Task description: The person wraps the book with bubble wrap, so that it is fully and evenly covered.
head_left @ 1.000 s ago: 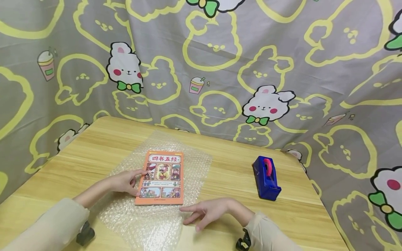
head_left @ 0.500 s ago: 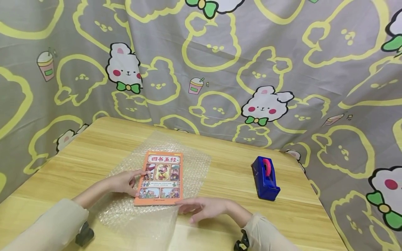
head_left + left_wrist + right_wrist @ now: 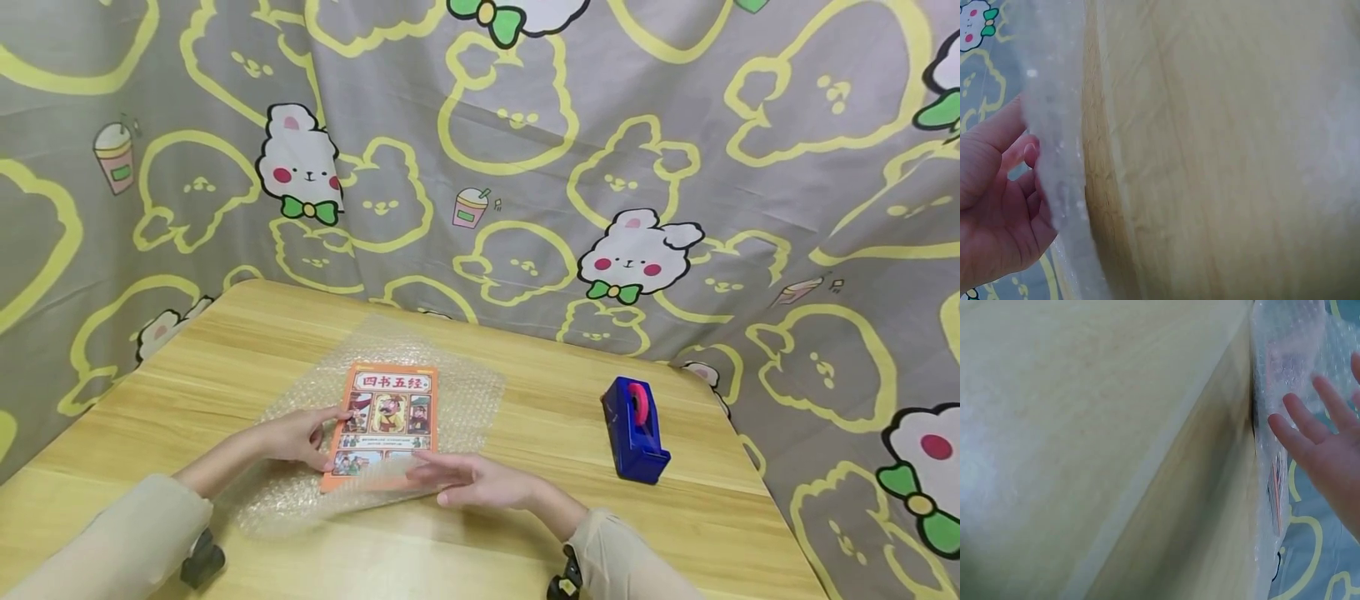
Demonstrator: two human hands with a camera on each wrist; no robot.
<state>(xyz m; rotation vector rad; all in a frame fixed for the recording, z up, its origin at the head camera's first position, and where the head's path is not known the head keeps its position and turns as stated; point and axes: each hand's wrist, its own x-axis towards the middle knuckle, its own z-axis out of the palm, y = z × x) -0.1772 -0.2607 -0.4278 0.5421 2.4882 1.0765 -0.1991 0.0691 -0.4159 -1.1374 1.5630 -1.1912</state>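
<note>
Bracing a likely stiff book (image 3: 391, 415), best held edgewise, left hand (image 3: 295, 437) rests thumb and forefinger apart; right hand (image 3: 480, 483), fingers spread, has soft-looking bubble wrap (image 3: 281, 504) at the tips.

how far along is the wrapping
Done: the book lies on the bubble wrap. In hand: the near flap partly covers the book, right hand at it, left hand on the book's edge. Probably left: folding the flat far side, and taping; the tape dispenser stands apart.

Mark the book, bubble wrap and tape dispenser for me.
Book (image 3: 384, 417), head view: middle of its front cover.
Bubble wrap (image 3: 468, 402), head view: bare part beside the book.
Tape dispenser (image 3: 633, 443), head view: blue body.
</note>
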